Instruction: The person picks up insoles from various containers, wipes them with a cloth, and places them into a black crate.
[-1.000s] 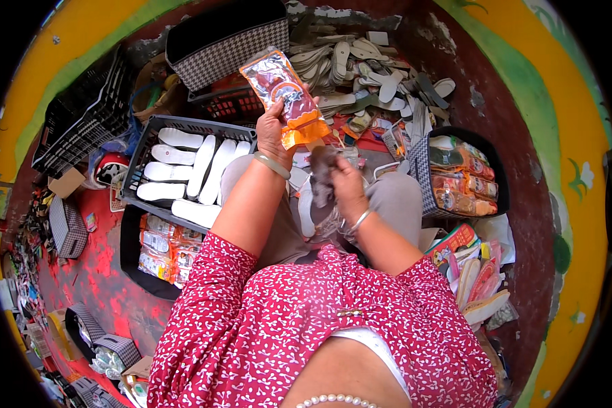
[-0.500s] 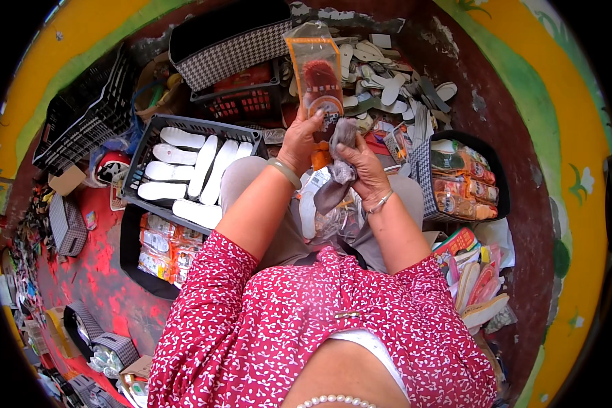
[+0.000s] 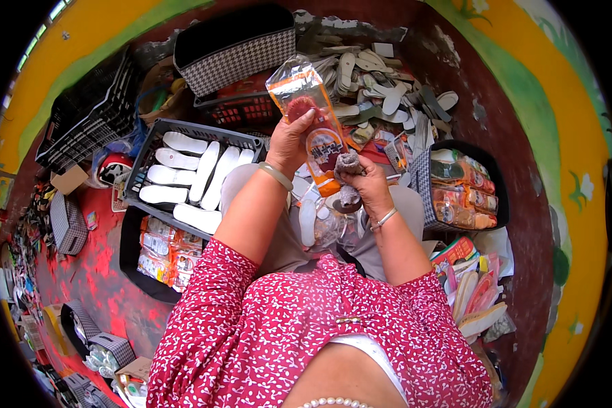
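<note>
Left hand (image 3: 291,139): fingers pinching one clear orange packet (image 3: 317,129), raised above the lap
Right hand (image 3: 366,183): fingers closing around one grey insole (image 3: 347,163)
Black crate (image 3: 158,134): holding seven white insoles (image 3: 187,171)

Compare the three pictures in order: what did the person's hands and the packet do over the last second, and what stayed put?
The left hand kept hold of the clear orange packet and swung it from tilted to nearly upright. A reddish fuzzy insole now shows inside the packet. The right hand rose slightly, bringing its grey fuzzy insole to the packet's lower end. The black crate of white insoles and the basket of packets stayed put.
</note>
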A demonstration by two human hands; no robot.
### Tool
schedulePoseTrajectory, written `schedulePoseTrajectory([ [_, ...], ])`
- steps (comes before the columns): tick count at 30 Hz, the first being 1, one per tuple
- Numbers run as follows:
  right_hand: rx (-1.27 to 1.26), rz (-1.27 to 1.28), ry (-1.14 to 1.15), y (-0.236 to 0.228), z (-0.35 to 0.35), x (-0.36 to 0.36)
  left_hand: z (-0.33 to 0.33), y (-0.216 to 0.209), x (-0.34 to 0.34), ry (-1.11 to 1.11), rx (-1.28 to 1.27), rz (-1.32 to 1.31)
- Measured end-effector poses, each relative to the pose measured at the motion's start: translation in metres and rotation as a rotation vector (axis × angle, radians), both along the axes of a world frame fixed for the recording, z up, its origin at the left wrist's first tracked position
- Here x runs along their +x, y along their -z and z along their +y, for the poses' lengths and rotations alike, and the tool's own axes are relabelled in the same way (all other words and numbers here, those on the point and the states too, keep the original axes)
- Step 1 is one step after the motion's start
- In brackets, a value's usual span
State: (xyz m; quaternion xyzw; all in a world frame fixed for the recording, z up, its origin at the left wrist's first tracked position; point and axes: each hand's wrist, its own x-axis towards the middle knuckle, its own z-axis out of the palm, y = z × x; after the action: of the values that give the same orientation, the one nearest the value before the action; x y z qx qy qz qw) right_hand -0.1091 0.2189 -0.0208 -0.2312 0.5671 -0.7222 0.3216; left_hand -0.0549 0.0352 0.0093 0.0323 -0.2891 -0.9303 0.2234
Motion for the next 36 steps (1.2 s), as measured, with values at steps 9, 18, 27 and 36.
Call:
schedulePoseTrajectory([
  [9,0.024,-0.153,-0.084,-0.009,0.011,-0.006,0.001,-0.001,0.002,-0.046,-0.004,0.028],
  [18,0.080,-0.239,-0.065,0.010,0.026,-0.024,-0.030,0.001,0.003,-0.299,0.017,0.195],
  [27,-0.541,-0.533,0.028,-0.033,0.028,-0.043,0.002,0.000,0.009,0.139,-0.308,-0.062],
  [36,-0.348,-0.423,-0.017,-0.020,0.015,-0.021,0.027,0.018,0.000,0.360,-0.734,-0.264],
])
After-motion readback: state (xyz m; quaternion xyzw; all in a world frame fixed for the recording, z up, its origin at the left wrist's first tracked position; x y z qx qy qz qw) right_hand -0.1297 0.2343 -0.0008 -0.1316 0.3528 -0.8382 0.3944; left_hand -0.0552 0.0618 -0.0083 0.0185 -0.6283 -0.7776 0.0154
